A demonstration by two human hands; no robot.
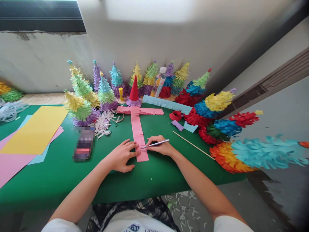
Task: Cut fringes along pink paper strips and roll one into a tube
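A long pink paper strip (138, 130) with cut fringes lies on the green table (60, 174), running away from me to a second pink strip (145, 111) laid across it. My left hand (120, 156) presses flat on the near left edge of the strip. My right hand (160, 146) grips a thin silver pen-like tool (154, 144), its tip pointing left onto the strip near my left fingers.
Many colourful paper trees (84, 96) stand along the wall and lie stacked at the right (224, 129). A red cone (134, 91), light blue fringed strip (166, 104), wooden stick (193, 145), yellow and pink sheets (33, 130), white paper scraps (103, 122) and a blurred object (83, 143) surround the work area.
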